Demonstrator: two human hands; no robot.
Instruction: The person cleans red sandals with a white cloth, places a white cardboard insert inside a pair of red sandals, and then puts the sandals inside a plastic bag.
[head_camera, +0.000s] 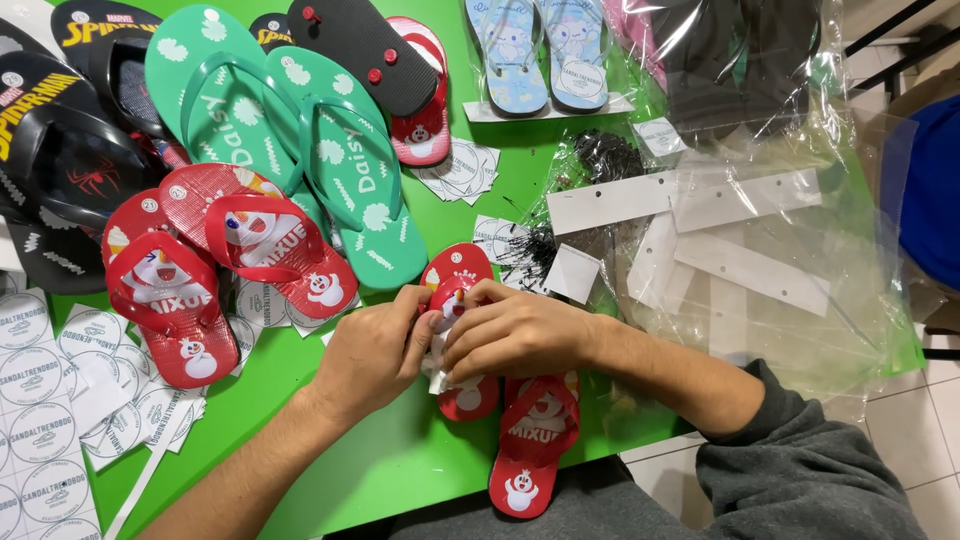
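**Both hands closed on one small red sandal**

You had your left hand (375, 350) and right hand (515, 330) meeting over a small red flip-flop (455, 275) on the green counter (400, 460). The sandal was smooth foam with a rounded toe, a glossy strap and a cartoon snowman print. It lay under your knuckles, toe at twelve o'clock, heel at six. Your fingers (470, 300) were curled tight on its strap and on a white paper tag (438, 378); both sets pinched narrow. Your hands hid the middle of the sole, so I could not make out how the tag was fixed. Its partner sandal (530, 440) lay at five o'clock, overhanging the counter edge. Crinkled clear plastic bags (760, 270) lay at three o'clock, round sticker sheets (40, 400) at nine.
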